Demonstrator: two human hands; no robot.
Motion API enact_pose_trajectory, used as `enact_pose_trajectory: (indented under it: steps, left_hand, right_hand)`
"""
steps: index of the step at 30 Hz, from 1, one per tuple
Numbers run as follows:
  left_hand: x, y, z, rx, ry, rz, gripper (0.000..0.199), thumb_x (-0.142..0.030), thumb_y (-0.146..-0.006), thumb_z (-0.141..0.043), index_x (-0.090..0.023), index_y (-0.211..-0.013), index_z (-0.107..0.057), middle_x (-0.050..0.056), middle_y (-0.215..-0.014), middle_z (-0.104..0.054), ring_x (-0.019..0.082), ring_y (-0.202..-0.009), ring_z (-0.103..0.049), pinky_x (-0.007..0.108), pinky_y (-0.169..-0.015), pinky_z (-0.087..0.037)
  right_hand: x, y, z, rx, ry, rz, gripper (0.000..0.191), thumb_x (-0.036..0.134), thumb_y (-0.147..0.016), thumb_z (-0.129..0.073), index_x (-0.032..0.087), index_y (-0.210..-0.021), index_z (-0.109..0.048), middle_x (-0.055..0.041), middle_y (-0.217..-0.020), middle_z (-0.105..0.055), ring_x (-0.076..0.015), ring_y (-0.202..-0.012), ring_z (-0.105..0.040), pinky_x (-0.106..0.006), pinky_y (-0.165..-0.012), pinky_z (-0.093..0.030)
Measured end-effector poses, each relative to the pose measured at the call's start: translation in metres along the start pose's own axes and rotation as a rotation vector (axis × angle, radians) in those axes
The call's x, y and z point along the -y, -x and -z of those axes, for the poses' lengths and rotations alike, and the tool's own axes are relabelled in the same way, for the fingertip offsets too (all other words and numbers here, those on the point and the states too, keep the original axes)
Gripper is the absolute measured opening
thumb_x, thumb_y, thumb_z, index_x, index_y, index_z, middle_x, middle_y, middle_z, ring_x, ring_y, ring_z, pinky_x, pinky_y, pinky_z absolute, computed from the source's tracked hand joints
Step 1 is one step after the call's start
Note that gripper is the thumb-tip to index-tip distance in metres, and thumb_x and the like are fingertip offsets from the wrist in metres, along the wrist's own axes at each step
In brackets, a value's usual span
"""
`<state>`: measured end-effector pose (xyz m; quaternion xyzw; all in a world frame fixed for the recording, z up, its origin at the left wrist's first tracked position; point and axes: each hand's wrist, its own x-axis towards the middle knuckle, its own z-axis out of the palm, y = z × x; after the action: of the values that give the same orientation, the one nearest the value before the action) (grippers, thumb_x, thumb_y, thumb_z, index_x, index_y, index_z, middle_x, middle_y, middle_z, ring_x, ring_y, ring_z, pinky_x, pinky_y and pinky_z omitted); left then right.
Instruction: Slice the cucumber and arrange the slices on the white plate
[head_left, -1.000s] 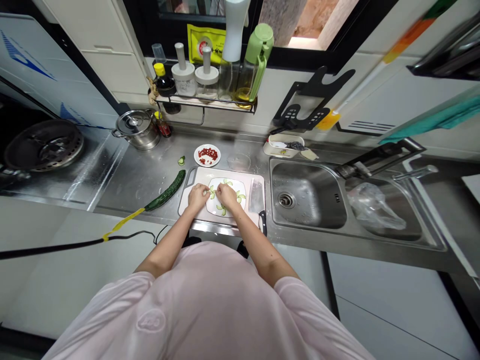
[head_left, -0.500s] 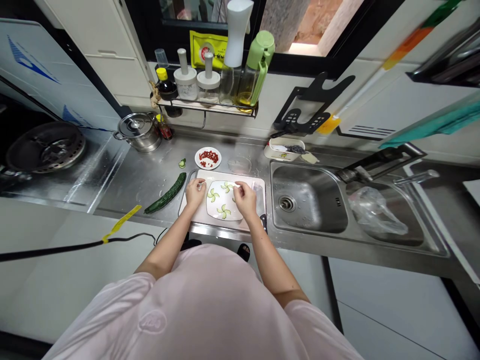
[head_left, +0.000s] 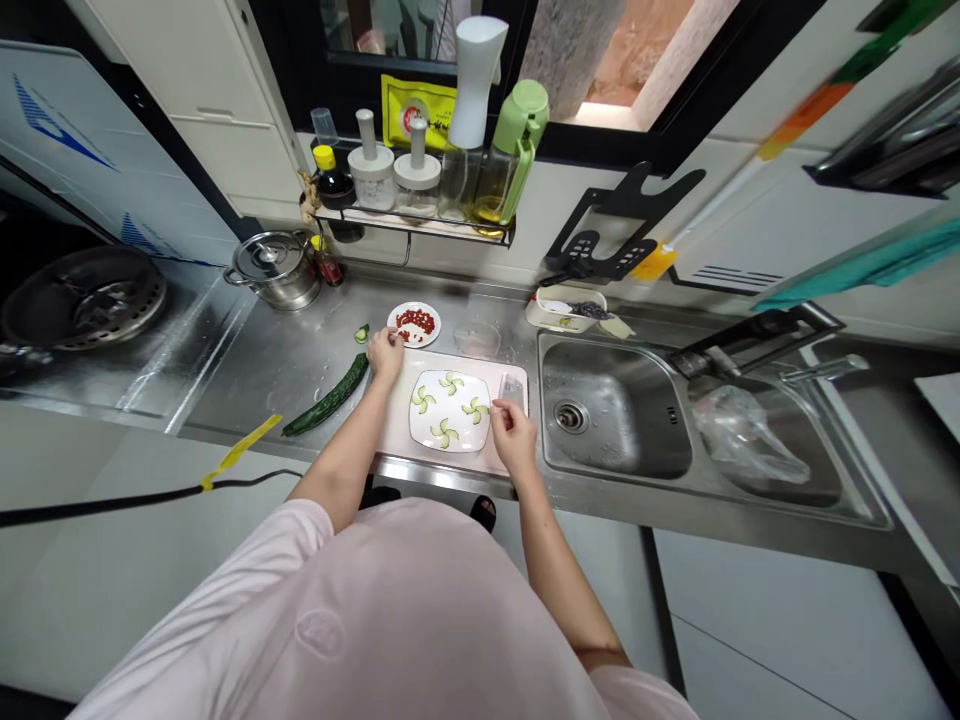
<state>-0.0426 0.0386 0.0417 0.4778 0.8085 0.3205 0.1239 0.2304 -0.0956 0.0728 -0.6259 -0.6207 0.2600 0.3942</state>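
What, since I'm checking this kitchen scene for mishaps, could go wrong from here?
The left hand is at the edge of the small round white plate, so a bump might scatter its small red pieces. The right hand is beside the squarish white plate; a nudge could disturb its pinwheels of curved green slices. The flat grey knife blade lies close to that hand, so a careless move might cause a cut.

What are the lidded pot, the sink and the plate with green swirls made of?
The pot looks like polished steel: silvery with bright reflections. The sink seems satin steel: grey with soft glints. The plate looks white and smooth, maybe glazed ceramic, possibly plastic.
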Motion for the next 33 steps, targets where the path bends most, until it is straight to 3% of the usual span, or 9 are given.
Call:
enact_pose_trajectory:
  steps: [5, 10, 13, 17, 21, 26, 33]
  left_hand:
    - [0.0, -0.039, -0.007, 0.05, -0.143, 0.053, 0.036, -0.024, -0.084, -0.047, -0.029, -0.116, -0.063, 0.012, -0.113, -0.056, 0.03, -0.107, -0.049, 0.044, -0.087, -0.038]
    - [0.001, -0.061, -0.01, 0.162, -0.272, -0.11, 0.04, -0.025, -0.083, -0.05, -0.037, -0.119, -0.061, 0.012, -0.117, -0.051, 0.031, -0.112, -0.043, 0.047, -0.09, -0.035]
    - [0.001, -0.071, -0.011, 0.25, -0.357, -0.23, 0.042, -0.03, -0.079, -0.058, -0.035, -0.12, -0.06, 0.014, -0.122, -0.047, 0.034, -0.116, -0.04, 0.047, -0.092, -0.033]
    - [-0.001, -0.08, -0.012, 0.334, -0.456, -0.275, 0.04, -0.031, -0.078, -0.059, -0.027, -0.117, -0.061, 0.018, -0.124, -0.044, 0.036, -0.119, -0.036, 0.049, -0.093, -0.032]
    - [-0.003, -0.084, -0.009, 0.303, -0.47, -0.295, 0.03, -0.024, -0.08, -0.053, -0.021, -0.108, -0.063, 0.019, -0.122, -0.045, 0.036, -0.119, -0.035, 0.048, -0.093, -0.033]
    - [-0.002, -0.087, -0.006, 0.284, -0.426, -0.299, 0.033, -0.018, -0.081, -0.046, -0.021, -0.11, -0.062, 0.019, -0.121, -0.046, 0.035, -0.117, -0.037, 0.048, -0.089, -0.037]
    - [0.001, -0.095, -0.008, 0.312, -0.431, -0.323, 0.025, -0.018, -0.078, -0.051, -0.018, -0.096, -0.068, 0.02, -0.119, -0.046, 0.037, -0.117, -0.037, 0.049, -0.089, -0.037]
  right_hand:
    - [0.004, 0.002, 0.001, 0.031, -0.004, -0.013, 0.033, 0.043, -0.085, -0.048, 0.017, -0.096, -0.066, -0.0005, -0.066, -0.058, -0.0139, -0.059, -0.051, -0.025, -0.061, -0.042]
    - [0.005, 0.004, 0.005, 0.046, 0.004, -0.015, 0.033, 0.043, -0.086, -0.048, 0.017, -0.097, -0.065, 0.0008, -0.064, -0.056, -0.0137, -0.058, -0.05, -0.025, -0.06, -0.041]
    - [0.004, 0.004, 0.008, 0.056, 0.015, -0.018, 0.033, 0.044, -0.086, -0.049, 0.018, -0.097, -0.066, 0.0012, -0.062, -0.055, -0.014, -0.058, -0.05, -0.025, -0.059, -0.041]
    - [0.002, 0.005, 0.011, 0.069, 0.018, -0.045, 0.035, 0.046, -0.086, -0.048, 0.018, -0.098, -0.066, 0.0009, -0.061, -0.056, -0.0149, -0.058, -0.051, -0.026, -0.059, -0.042]
    - [-0.001, 0.005, 0.012, 0.065, 0.012, -0.069, 0.034, 0.045, -0.085, -0.048, 0.019, -0.098, -0.066, 0.0006, -0.062, -0.057, -0.0153, -0.058, -0.053, -0.026, -0.06, -0.043]
    - [-0.001, 0.003, 0.009, 0.064, 0.025, -0.069, 0.033, 0.044, -0.085, -0.049, 0.019, -0.098, -0.066, 0.0011, -0.061, -0.056, -0.015, -0.058, -0.052, -0.026, -0.06, -0.042]
    - [0.001, -0.001, 0.008, 0.071, 0.017, -0.063, 0.036, 0.046, -0.086, -0.048, 0.018, -0.099, -0.065, 0.0018, -0.061, -0.054, -0.0143, -0.057, -0.05, -0.025, -0.059, -0.041]
